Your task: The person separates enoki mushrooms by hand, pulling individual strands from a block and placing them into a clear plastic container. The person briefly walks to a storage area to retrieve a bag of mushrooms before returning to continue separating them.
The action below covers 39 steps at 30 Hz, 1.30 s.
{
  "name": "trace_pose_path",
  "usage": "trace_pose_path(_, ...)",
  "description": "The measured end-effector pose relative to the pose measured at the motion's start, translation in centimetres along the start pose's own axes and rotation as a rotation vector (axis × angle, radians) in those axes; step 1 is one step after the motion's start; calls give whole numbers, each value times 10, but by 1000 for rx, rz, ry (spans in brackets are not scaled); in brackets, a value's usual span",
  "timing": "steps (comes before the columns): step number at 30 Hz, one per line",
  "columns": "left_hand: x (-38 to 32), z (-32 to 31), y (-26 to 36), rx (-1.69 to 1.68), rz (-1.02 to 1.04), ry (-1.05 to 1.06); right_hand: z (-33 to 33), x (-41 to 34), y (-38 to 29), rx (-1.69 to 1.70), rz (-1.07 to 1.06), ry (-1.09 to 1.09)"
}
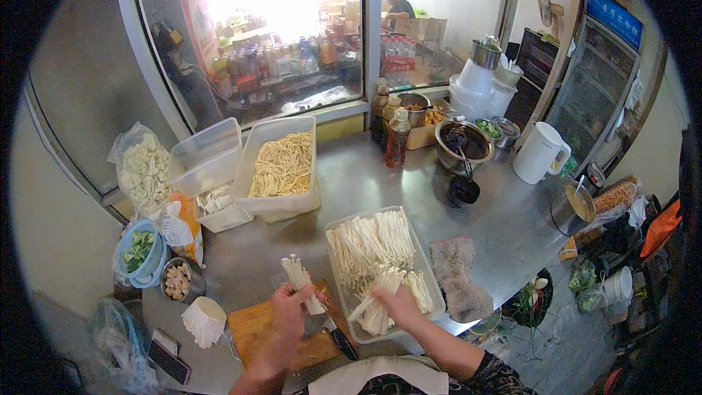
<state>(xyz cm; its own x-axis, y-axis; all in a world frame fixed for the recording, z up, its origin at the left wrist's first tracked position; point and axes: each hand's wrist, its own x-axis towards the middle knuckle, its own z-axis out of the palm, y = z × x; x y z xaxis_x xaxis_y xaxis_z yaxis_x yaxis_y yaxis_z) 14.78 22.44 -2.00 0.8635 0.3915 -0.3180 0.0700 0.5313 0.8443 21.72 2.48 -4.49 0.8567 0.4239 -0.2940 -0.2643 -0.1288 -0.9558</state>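
My left hand (pixel 290 302) grips a small bunch of enoki mushrooms (pixel 299 274) above the wooden cutting board (pixel 255 324). Over the front part of a translucent plastic tub (pixel 440 301), my right hand (pixel 397 304) holds another enoki bunch (pixel 378 299). Rows of enoki mushrooms (pixel 373 236) fill the back of that tub. A black-handled knife (pixel 343 340) lies along the board's right side, its blade partly hidden. Left of the board, a thick uncut enoki clump (pixel 204 321) rests on the steel table (pixel 356 176).
A tub of noodles (pixel 282 165) stands behind, near the window. At left are a blue basket of greens (pixel 140 252), a metal cup of chopped pieces (pixel 178 281) and a phone (pixel 169 361). A grey cloth (pixel 460 280), sauce bowl (pixel 463 145), ladle (pixel 463 189) and white jug (pixel 540 153) lie right.
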Motion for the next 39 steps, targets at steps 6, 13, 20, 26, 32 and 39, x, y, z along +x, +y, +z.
trace_pose_path(6,-18,30,-20,716,190,-209,15,-9,-27,-108,92,-175)
trace_pose_path(13,-11,25,-25,144,-309,-341,3,-2,-1,-91,-132,-140)
trace_pose_path(20,-14,13,-17,318,-18,-165,8,-13,-2,-227,-125,13)
trace_pose_path(26,-24,44,-1,390,-141,-275,-3,4,18,27,-43,-67)
trace_pose_path(32,-19,23,-2,456,-38,-115,-1,-23,-52,-289,230,-56)
trace_pose_path(39,-3,30,9,386,38,-199,-27,-2,-28,164,92,-39)
